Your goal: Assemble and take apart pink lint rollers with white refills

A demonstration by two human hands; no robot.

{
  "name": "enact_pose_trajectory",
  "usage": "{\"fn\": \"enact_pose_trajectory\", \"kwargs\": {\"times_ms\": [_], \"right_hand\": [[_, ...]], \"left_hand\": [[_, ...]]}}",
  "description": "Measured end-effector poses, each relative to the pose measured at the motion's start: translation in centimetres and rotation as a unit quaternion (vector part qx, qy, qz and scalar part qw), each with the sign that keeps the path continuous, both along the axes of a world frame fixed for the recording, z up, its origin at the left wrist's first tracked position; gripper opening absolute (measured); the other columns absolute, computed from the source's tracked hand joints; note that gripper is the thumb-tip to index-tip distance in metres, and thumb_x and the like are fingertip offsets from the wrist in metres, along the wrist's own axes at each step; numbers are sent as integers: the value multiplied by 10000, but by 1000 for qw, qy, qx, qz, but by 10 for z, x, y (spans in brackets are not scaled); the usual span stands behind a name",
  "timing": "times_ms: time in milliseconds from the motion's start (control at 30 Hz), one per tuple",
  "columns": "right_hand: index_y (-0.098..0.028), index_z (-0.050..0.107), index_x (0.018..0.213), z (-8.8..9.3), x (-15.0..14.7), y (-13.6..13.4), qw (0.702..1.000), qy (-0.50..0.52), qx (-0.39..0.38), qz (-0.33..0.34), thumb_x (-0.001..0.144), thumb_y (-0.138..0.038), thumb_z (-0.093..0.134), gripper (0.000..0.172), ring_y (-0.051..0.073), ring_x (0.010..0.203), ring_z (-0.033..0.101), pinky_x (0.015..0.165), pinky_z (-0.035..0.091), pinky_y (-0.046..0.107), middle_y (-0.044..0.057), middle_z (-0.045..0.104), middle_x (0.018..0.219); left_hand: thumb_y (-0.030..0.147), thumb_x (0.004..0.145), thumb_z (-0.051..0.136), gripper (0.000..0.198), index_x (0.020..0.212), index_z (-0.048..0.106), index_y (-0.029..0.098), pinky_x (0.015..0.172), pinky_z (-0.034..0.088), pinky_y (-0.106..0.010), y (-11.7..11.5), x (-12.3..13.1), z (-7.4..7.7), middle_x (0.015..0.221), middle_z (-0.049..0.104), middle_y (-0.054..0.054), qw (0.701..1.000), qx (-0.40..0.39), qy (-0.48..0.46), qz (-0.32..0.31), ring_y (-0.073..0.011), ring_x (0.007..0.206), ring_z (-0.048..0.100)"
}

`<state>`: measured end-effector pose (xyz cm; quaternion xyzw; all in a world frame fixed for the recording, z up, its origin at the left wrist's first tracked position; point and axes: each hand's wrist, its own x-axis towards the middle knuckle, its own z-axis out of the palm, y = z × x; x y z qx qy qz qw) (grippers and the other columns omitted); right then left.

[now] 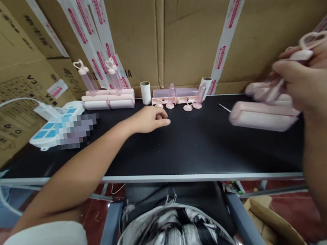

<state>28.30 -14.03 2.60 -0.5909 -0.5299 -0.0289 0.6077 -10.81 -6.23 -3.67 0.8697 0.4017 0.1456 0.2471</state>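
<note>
My left hand [148, 119] hovers over the black table, loosely curled, with thumb and forefinger apart and nothing seen between them. Just beyond it lie a small pink heart-loop cap [159, 104] and a clear pink tube on a round base [171, 98]. At the right, my right hand [307, 68] is closed on a pink heart-topped tube [315, 40]; the fingers hide most of it. Below that hand is a blurred pink rounded case [263, 116]; whether it is joined to the tube I cannot tell. More pink cases [257, 88] sit behind it.
Two pink cases [107, 99] with heart-topped tubes stand at the back left, beside a white-blue power strip [72, 109]. White cylinders [146, 93] flank pink trays [188, 92] at the back. A thin pointed metal tool [223, 107] lies at right. Cardboard [188, 29] walls the back.
</note>
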Motion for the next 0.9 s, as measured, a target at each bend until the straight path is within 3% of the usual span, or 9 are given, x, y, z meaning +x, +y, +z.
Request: {"fn": "enact_pose_trajectory", "kwargs": {"times_ms": [100,200,333,467,533,633,800,900], "right_hand": [[-240,636,810,1,-61,20,983,85,55,152,805,-173,775,155,130,463,510,435,395,315,-15,601,634],[-240,637,912,-18,-96,49,943,173,53,278,823,-372,888,297,146,540,581,427,439,295,-6,657,729],[-267,648,1004,-48,-117,66,889,286,28,357,772,-516,946,453,160,628,689,473,532,265,-30,715,794],[-260,718,1017,-67,-120,54,843,311,-74,432,676,-458,1034,505,165,700,743,614,659,295,-18,780,831],[-252,748,974,-70,-119,46,838,302,-95,444,705,-502,1026,460,166,718,749,642,677,302,-2,796,829],[-274,769,917,-67,-121,37,850,289,-64,436,779,-553,980,375,167,767,757,684,687,304,4,821,875],[-298,735,893,-60,-130,27,854,305,-15,422,809,-593,949,374,199,845,786,719,700,345,-9,829,913],[-283,682,891,-56,-129,26,846,342,4,409,818,-596,939,411,188,809,782,663,682,330,-16,811,888]], "left_hand": [[585,801,844,710,1334,708,137,816,552,-350,-13,21,-14,1163,799,-136,995,-35,-95,-8,-193,830,713],[577,717,926,746,1276,686,146,781,577,-334,-18,33,-24,1182,769,-135,967,-90,-236,-28,-185,846,713],[622,709,923,683,1143,657,167,610,535,-269,-16,36,-23,910,683,-30,910,-118,-397,26,-156,760,637],[669,704,919,684,1100,617,200,714,589,-301,-9,33,-20,1023,713,-47,881,-117,-456,49,-189,897,686],[696,723,900,691,1114,607,207,834,614,-358,-5,32,-19,1081,727,-61,877,-107,-467,36,-227,1009,714],[734,774,854,686,1133,608,204,994,609,-435,-2,30,-17,1157,737,-80,871,-82,-483,20,-274,1157,723],[783,848,759,721,1282,609,227,914,654,-450,-3,28,-11,1228,747,-88,864,-118,-489,7,-296,1134,760],[845,960,545,756,1414,589,243,914,653,-467,0,25,-12,1232,767,-98,879,-94,-467,13,-307,1121,773]]}}
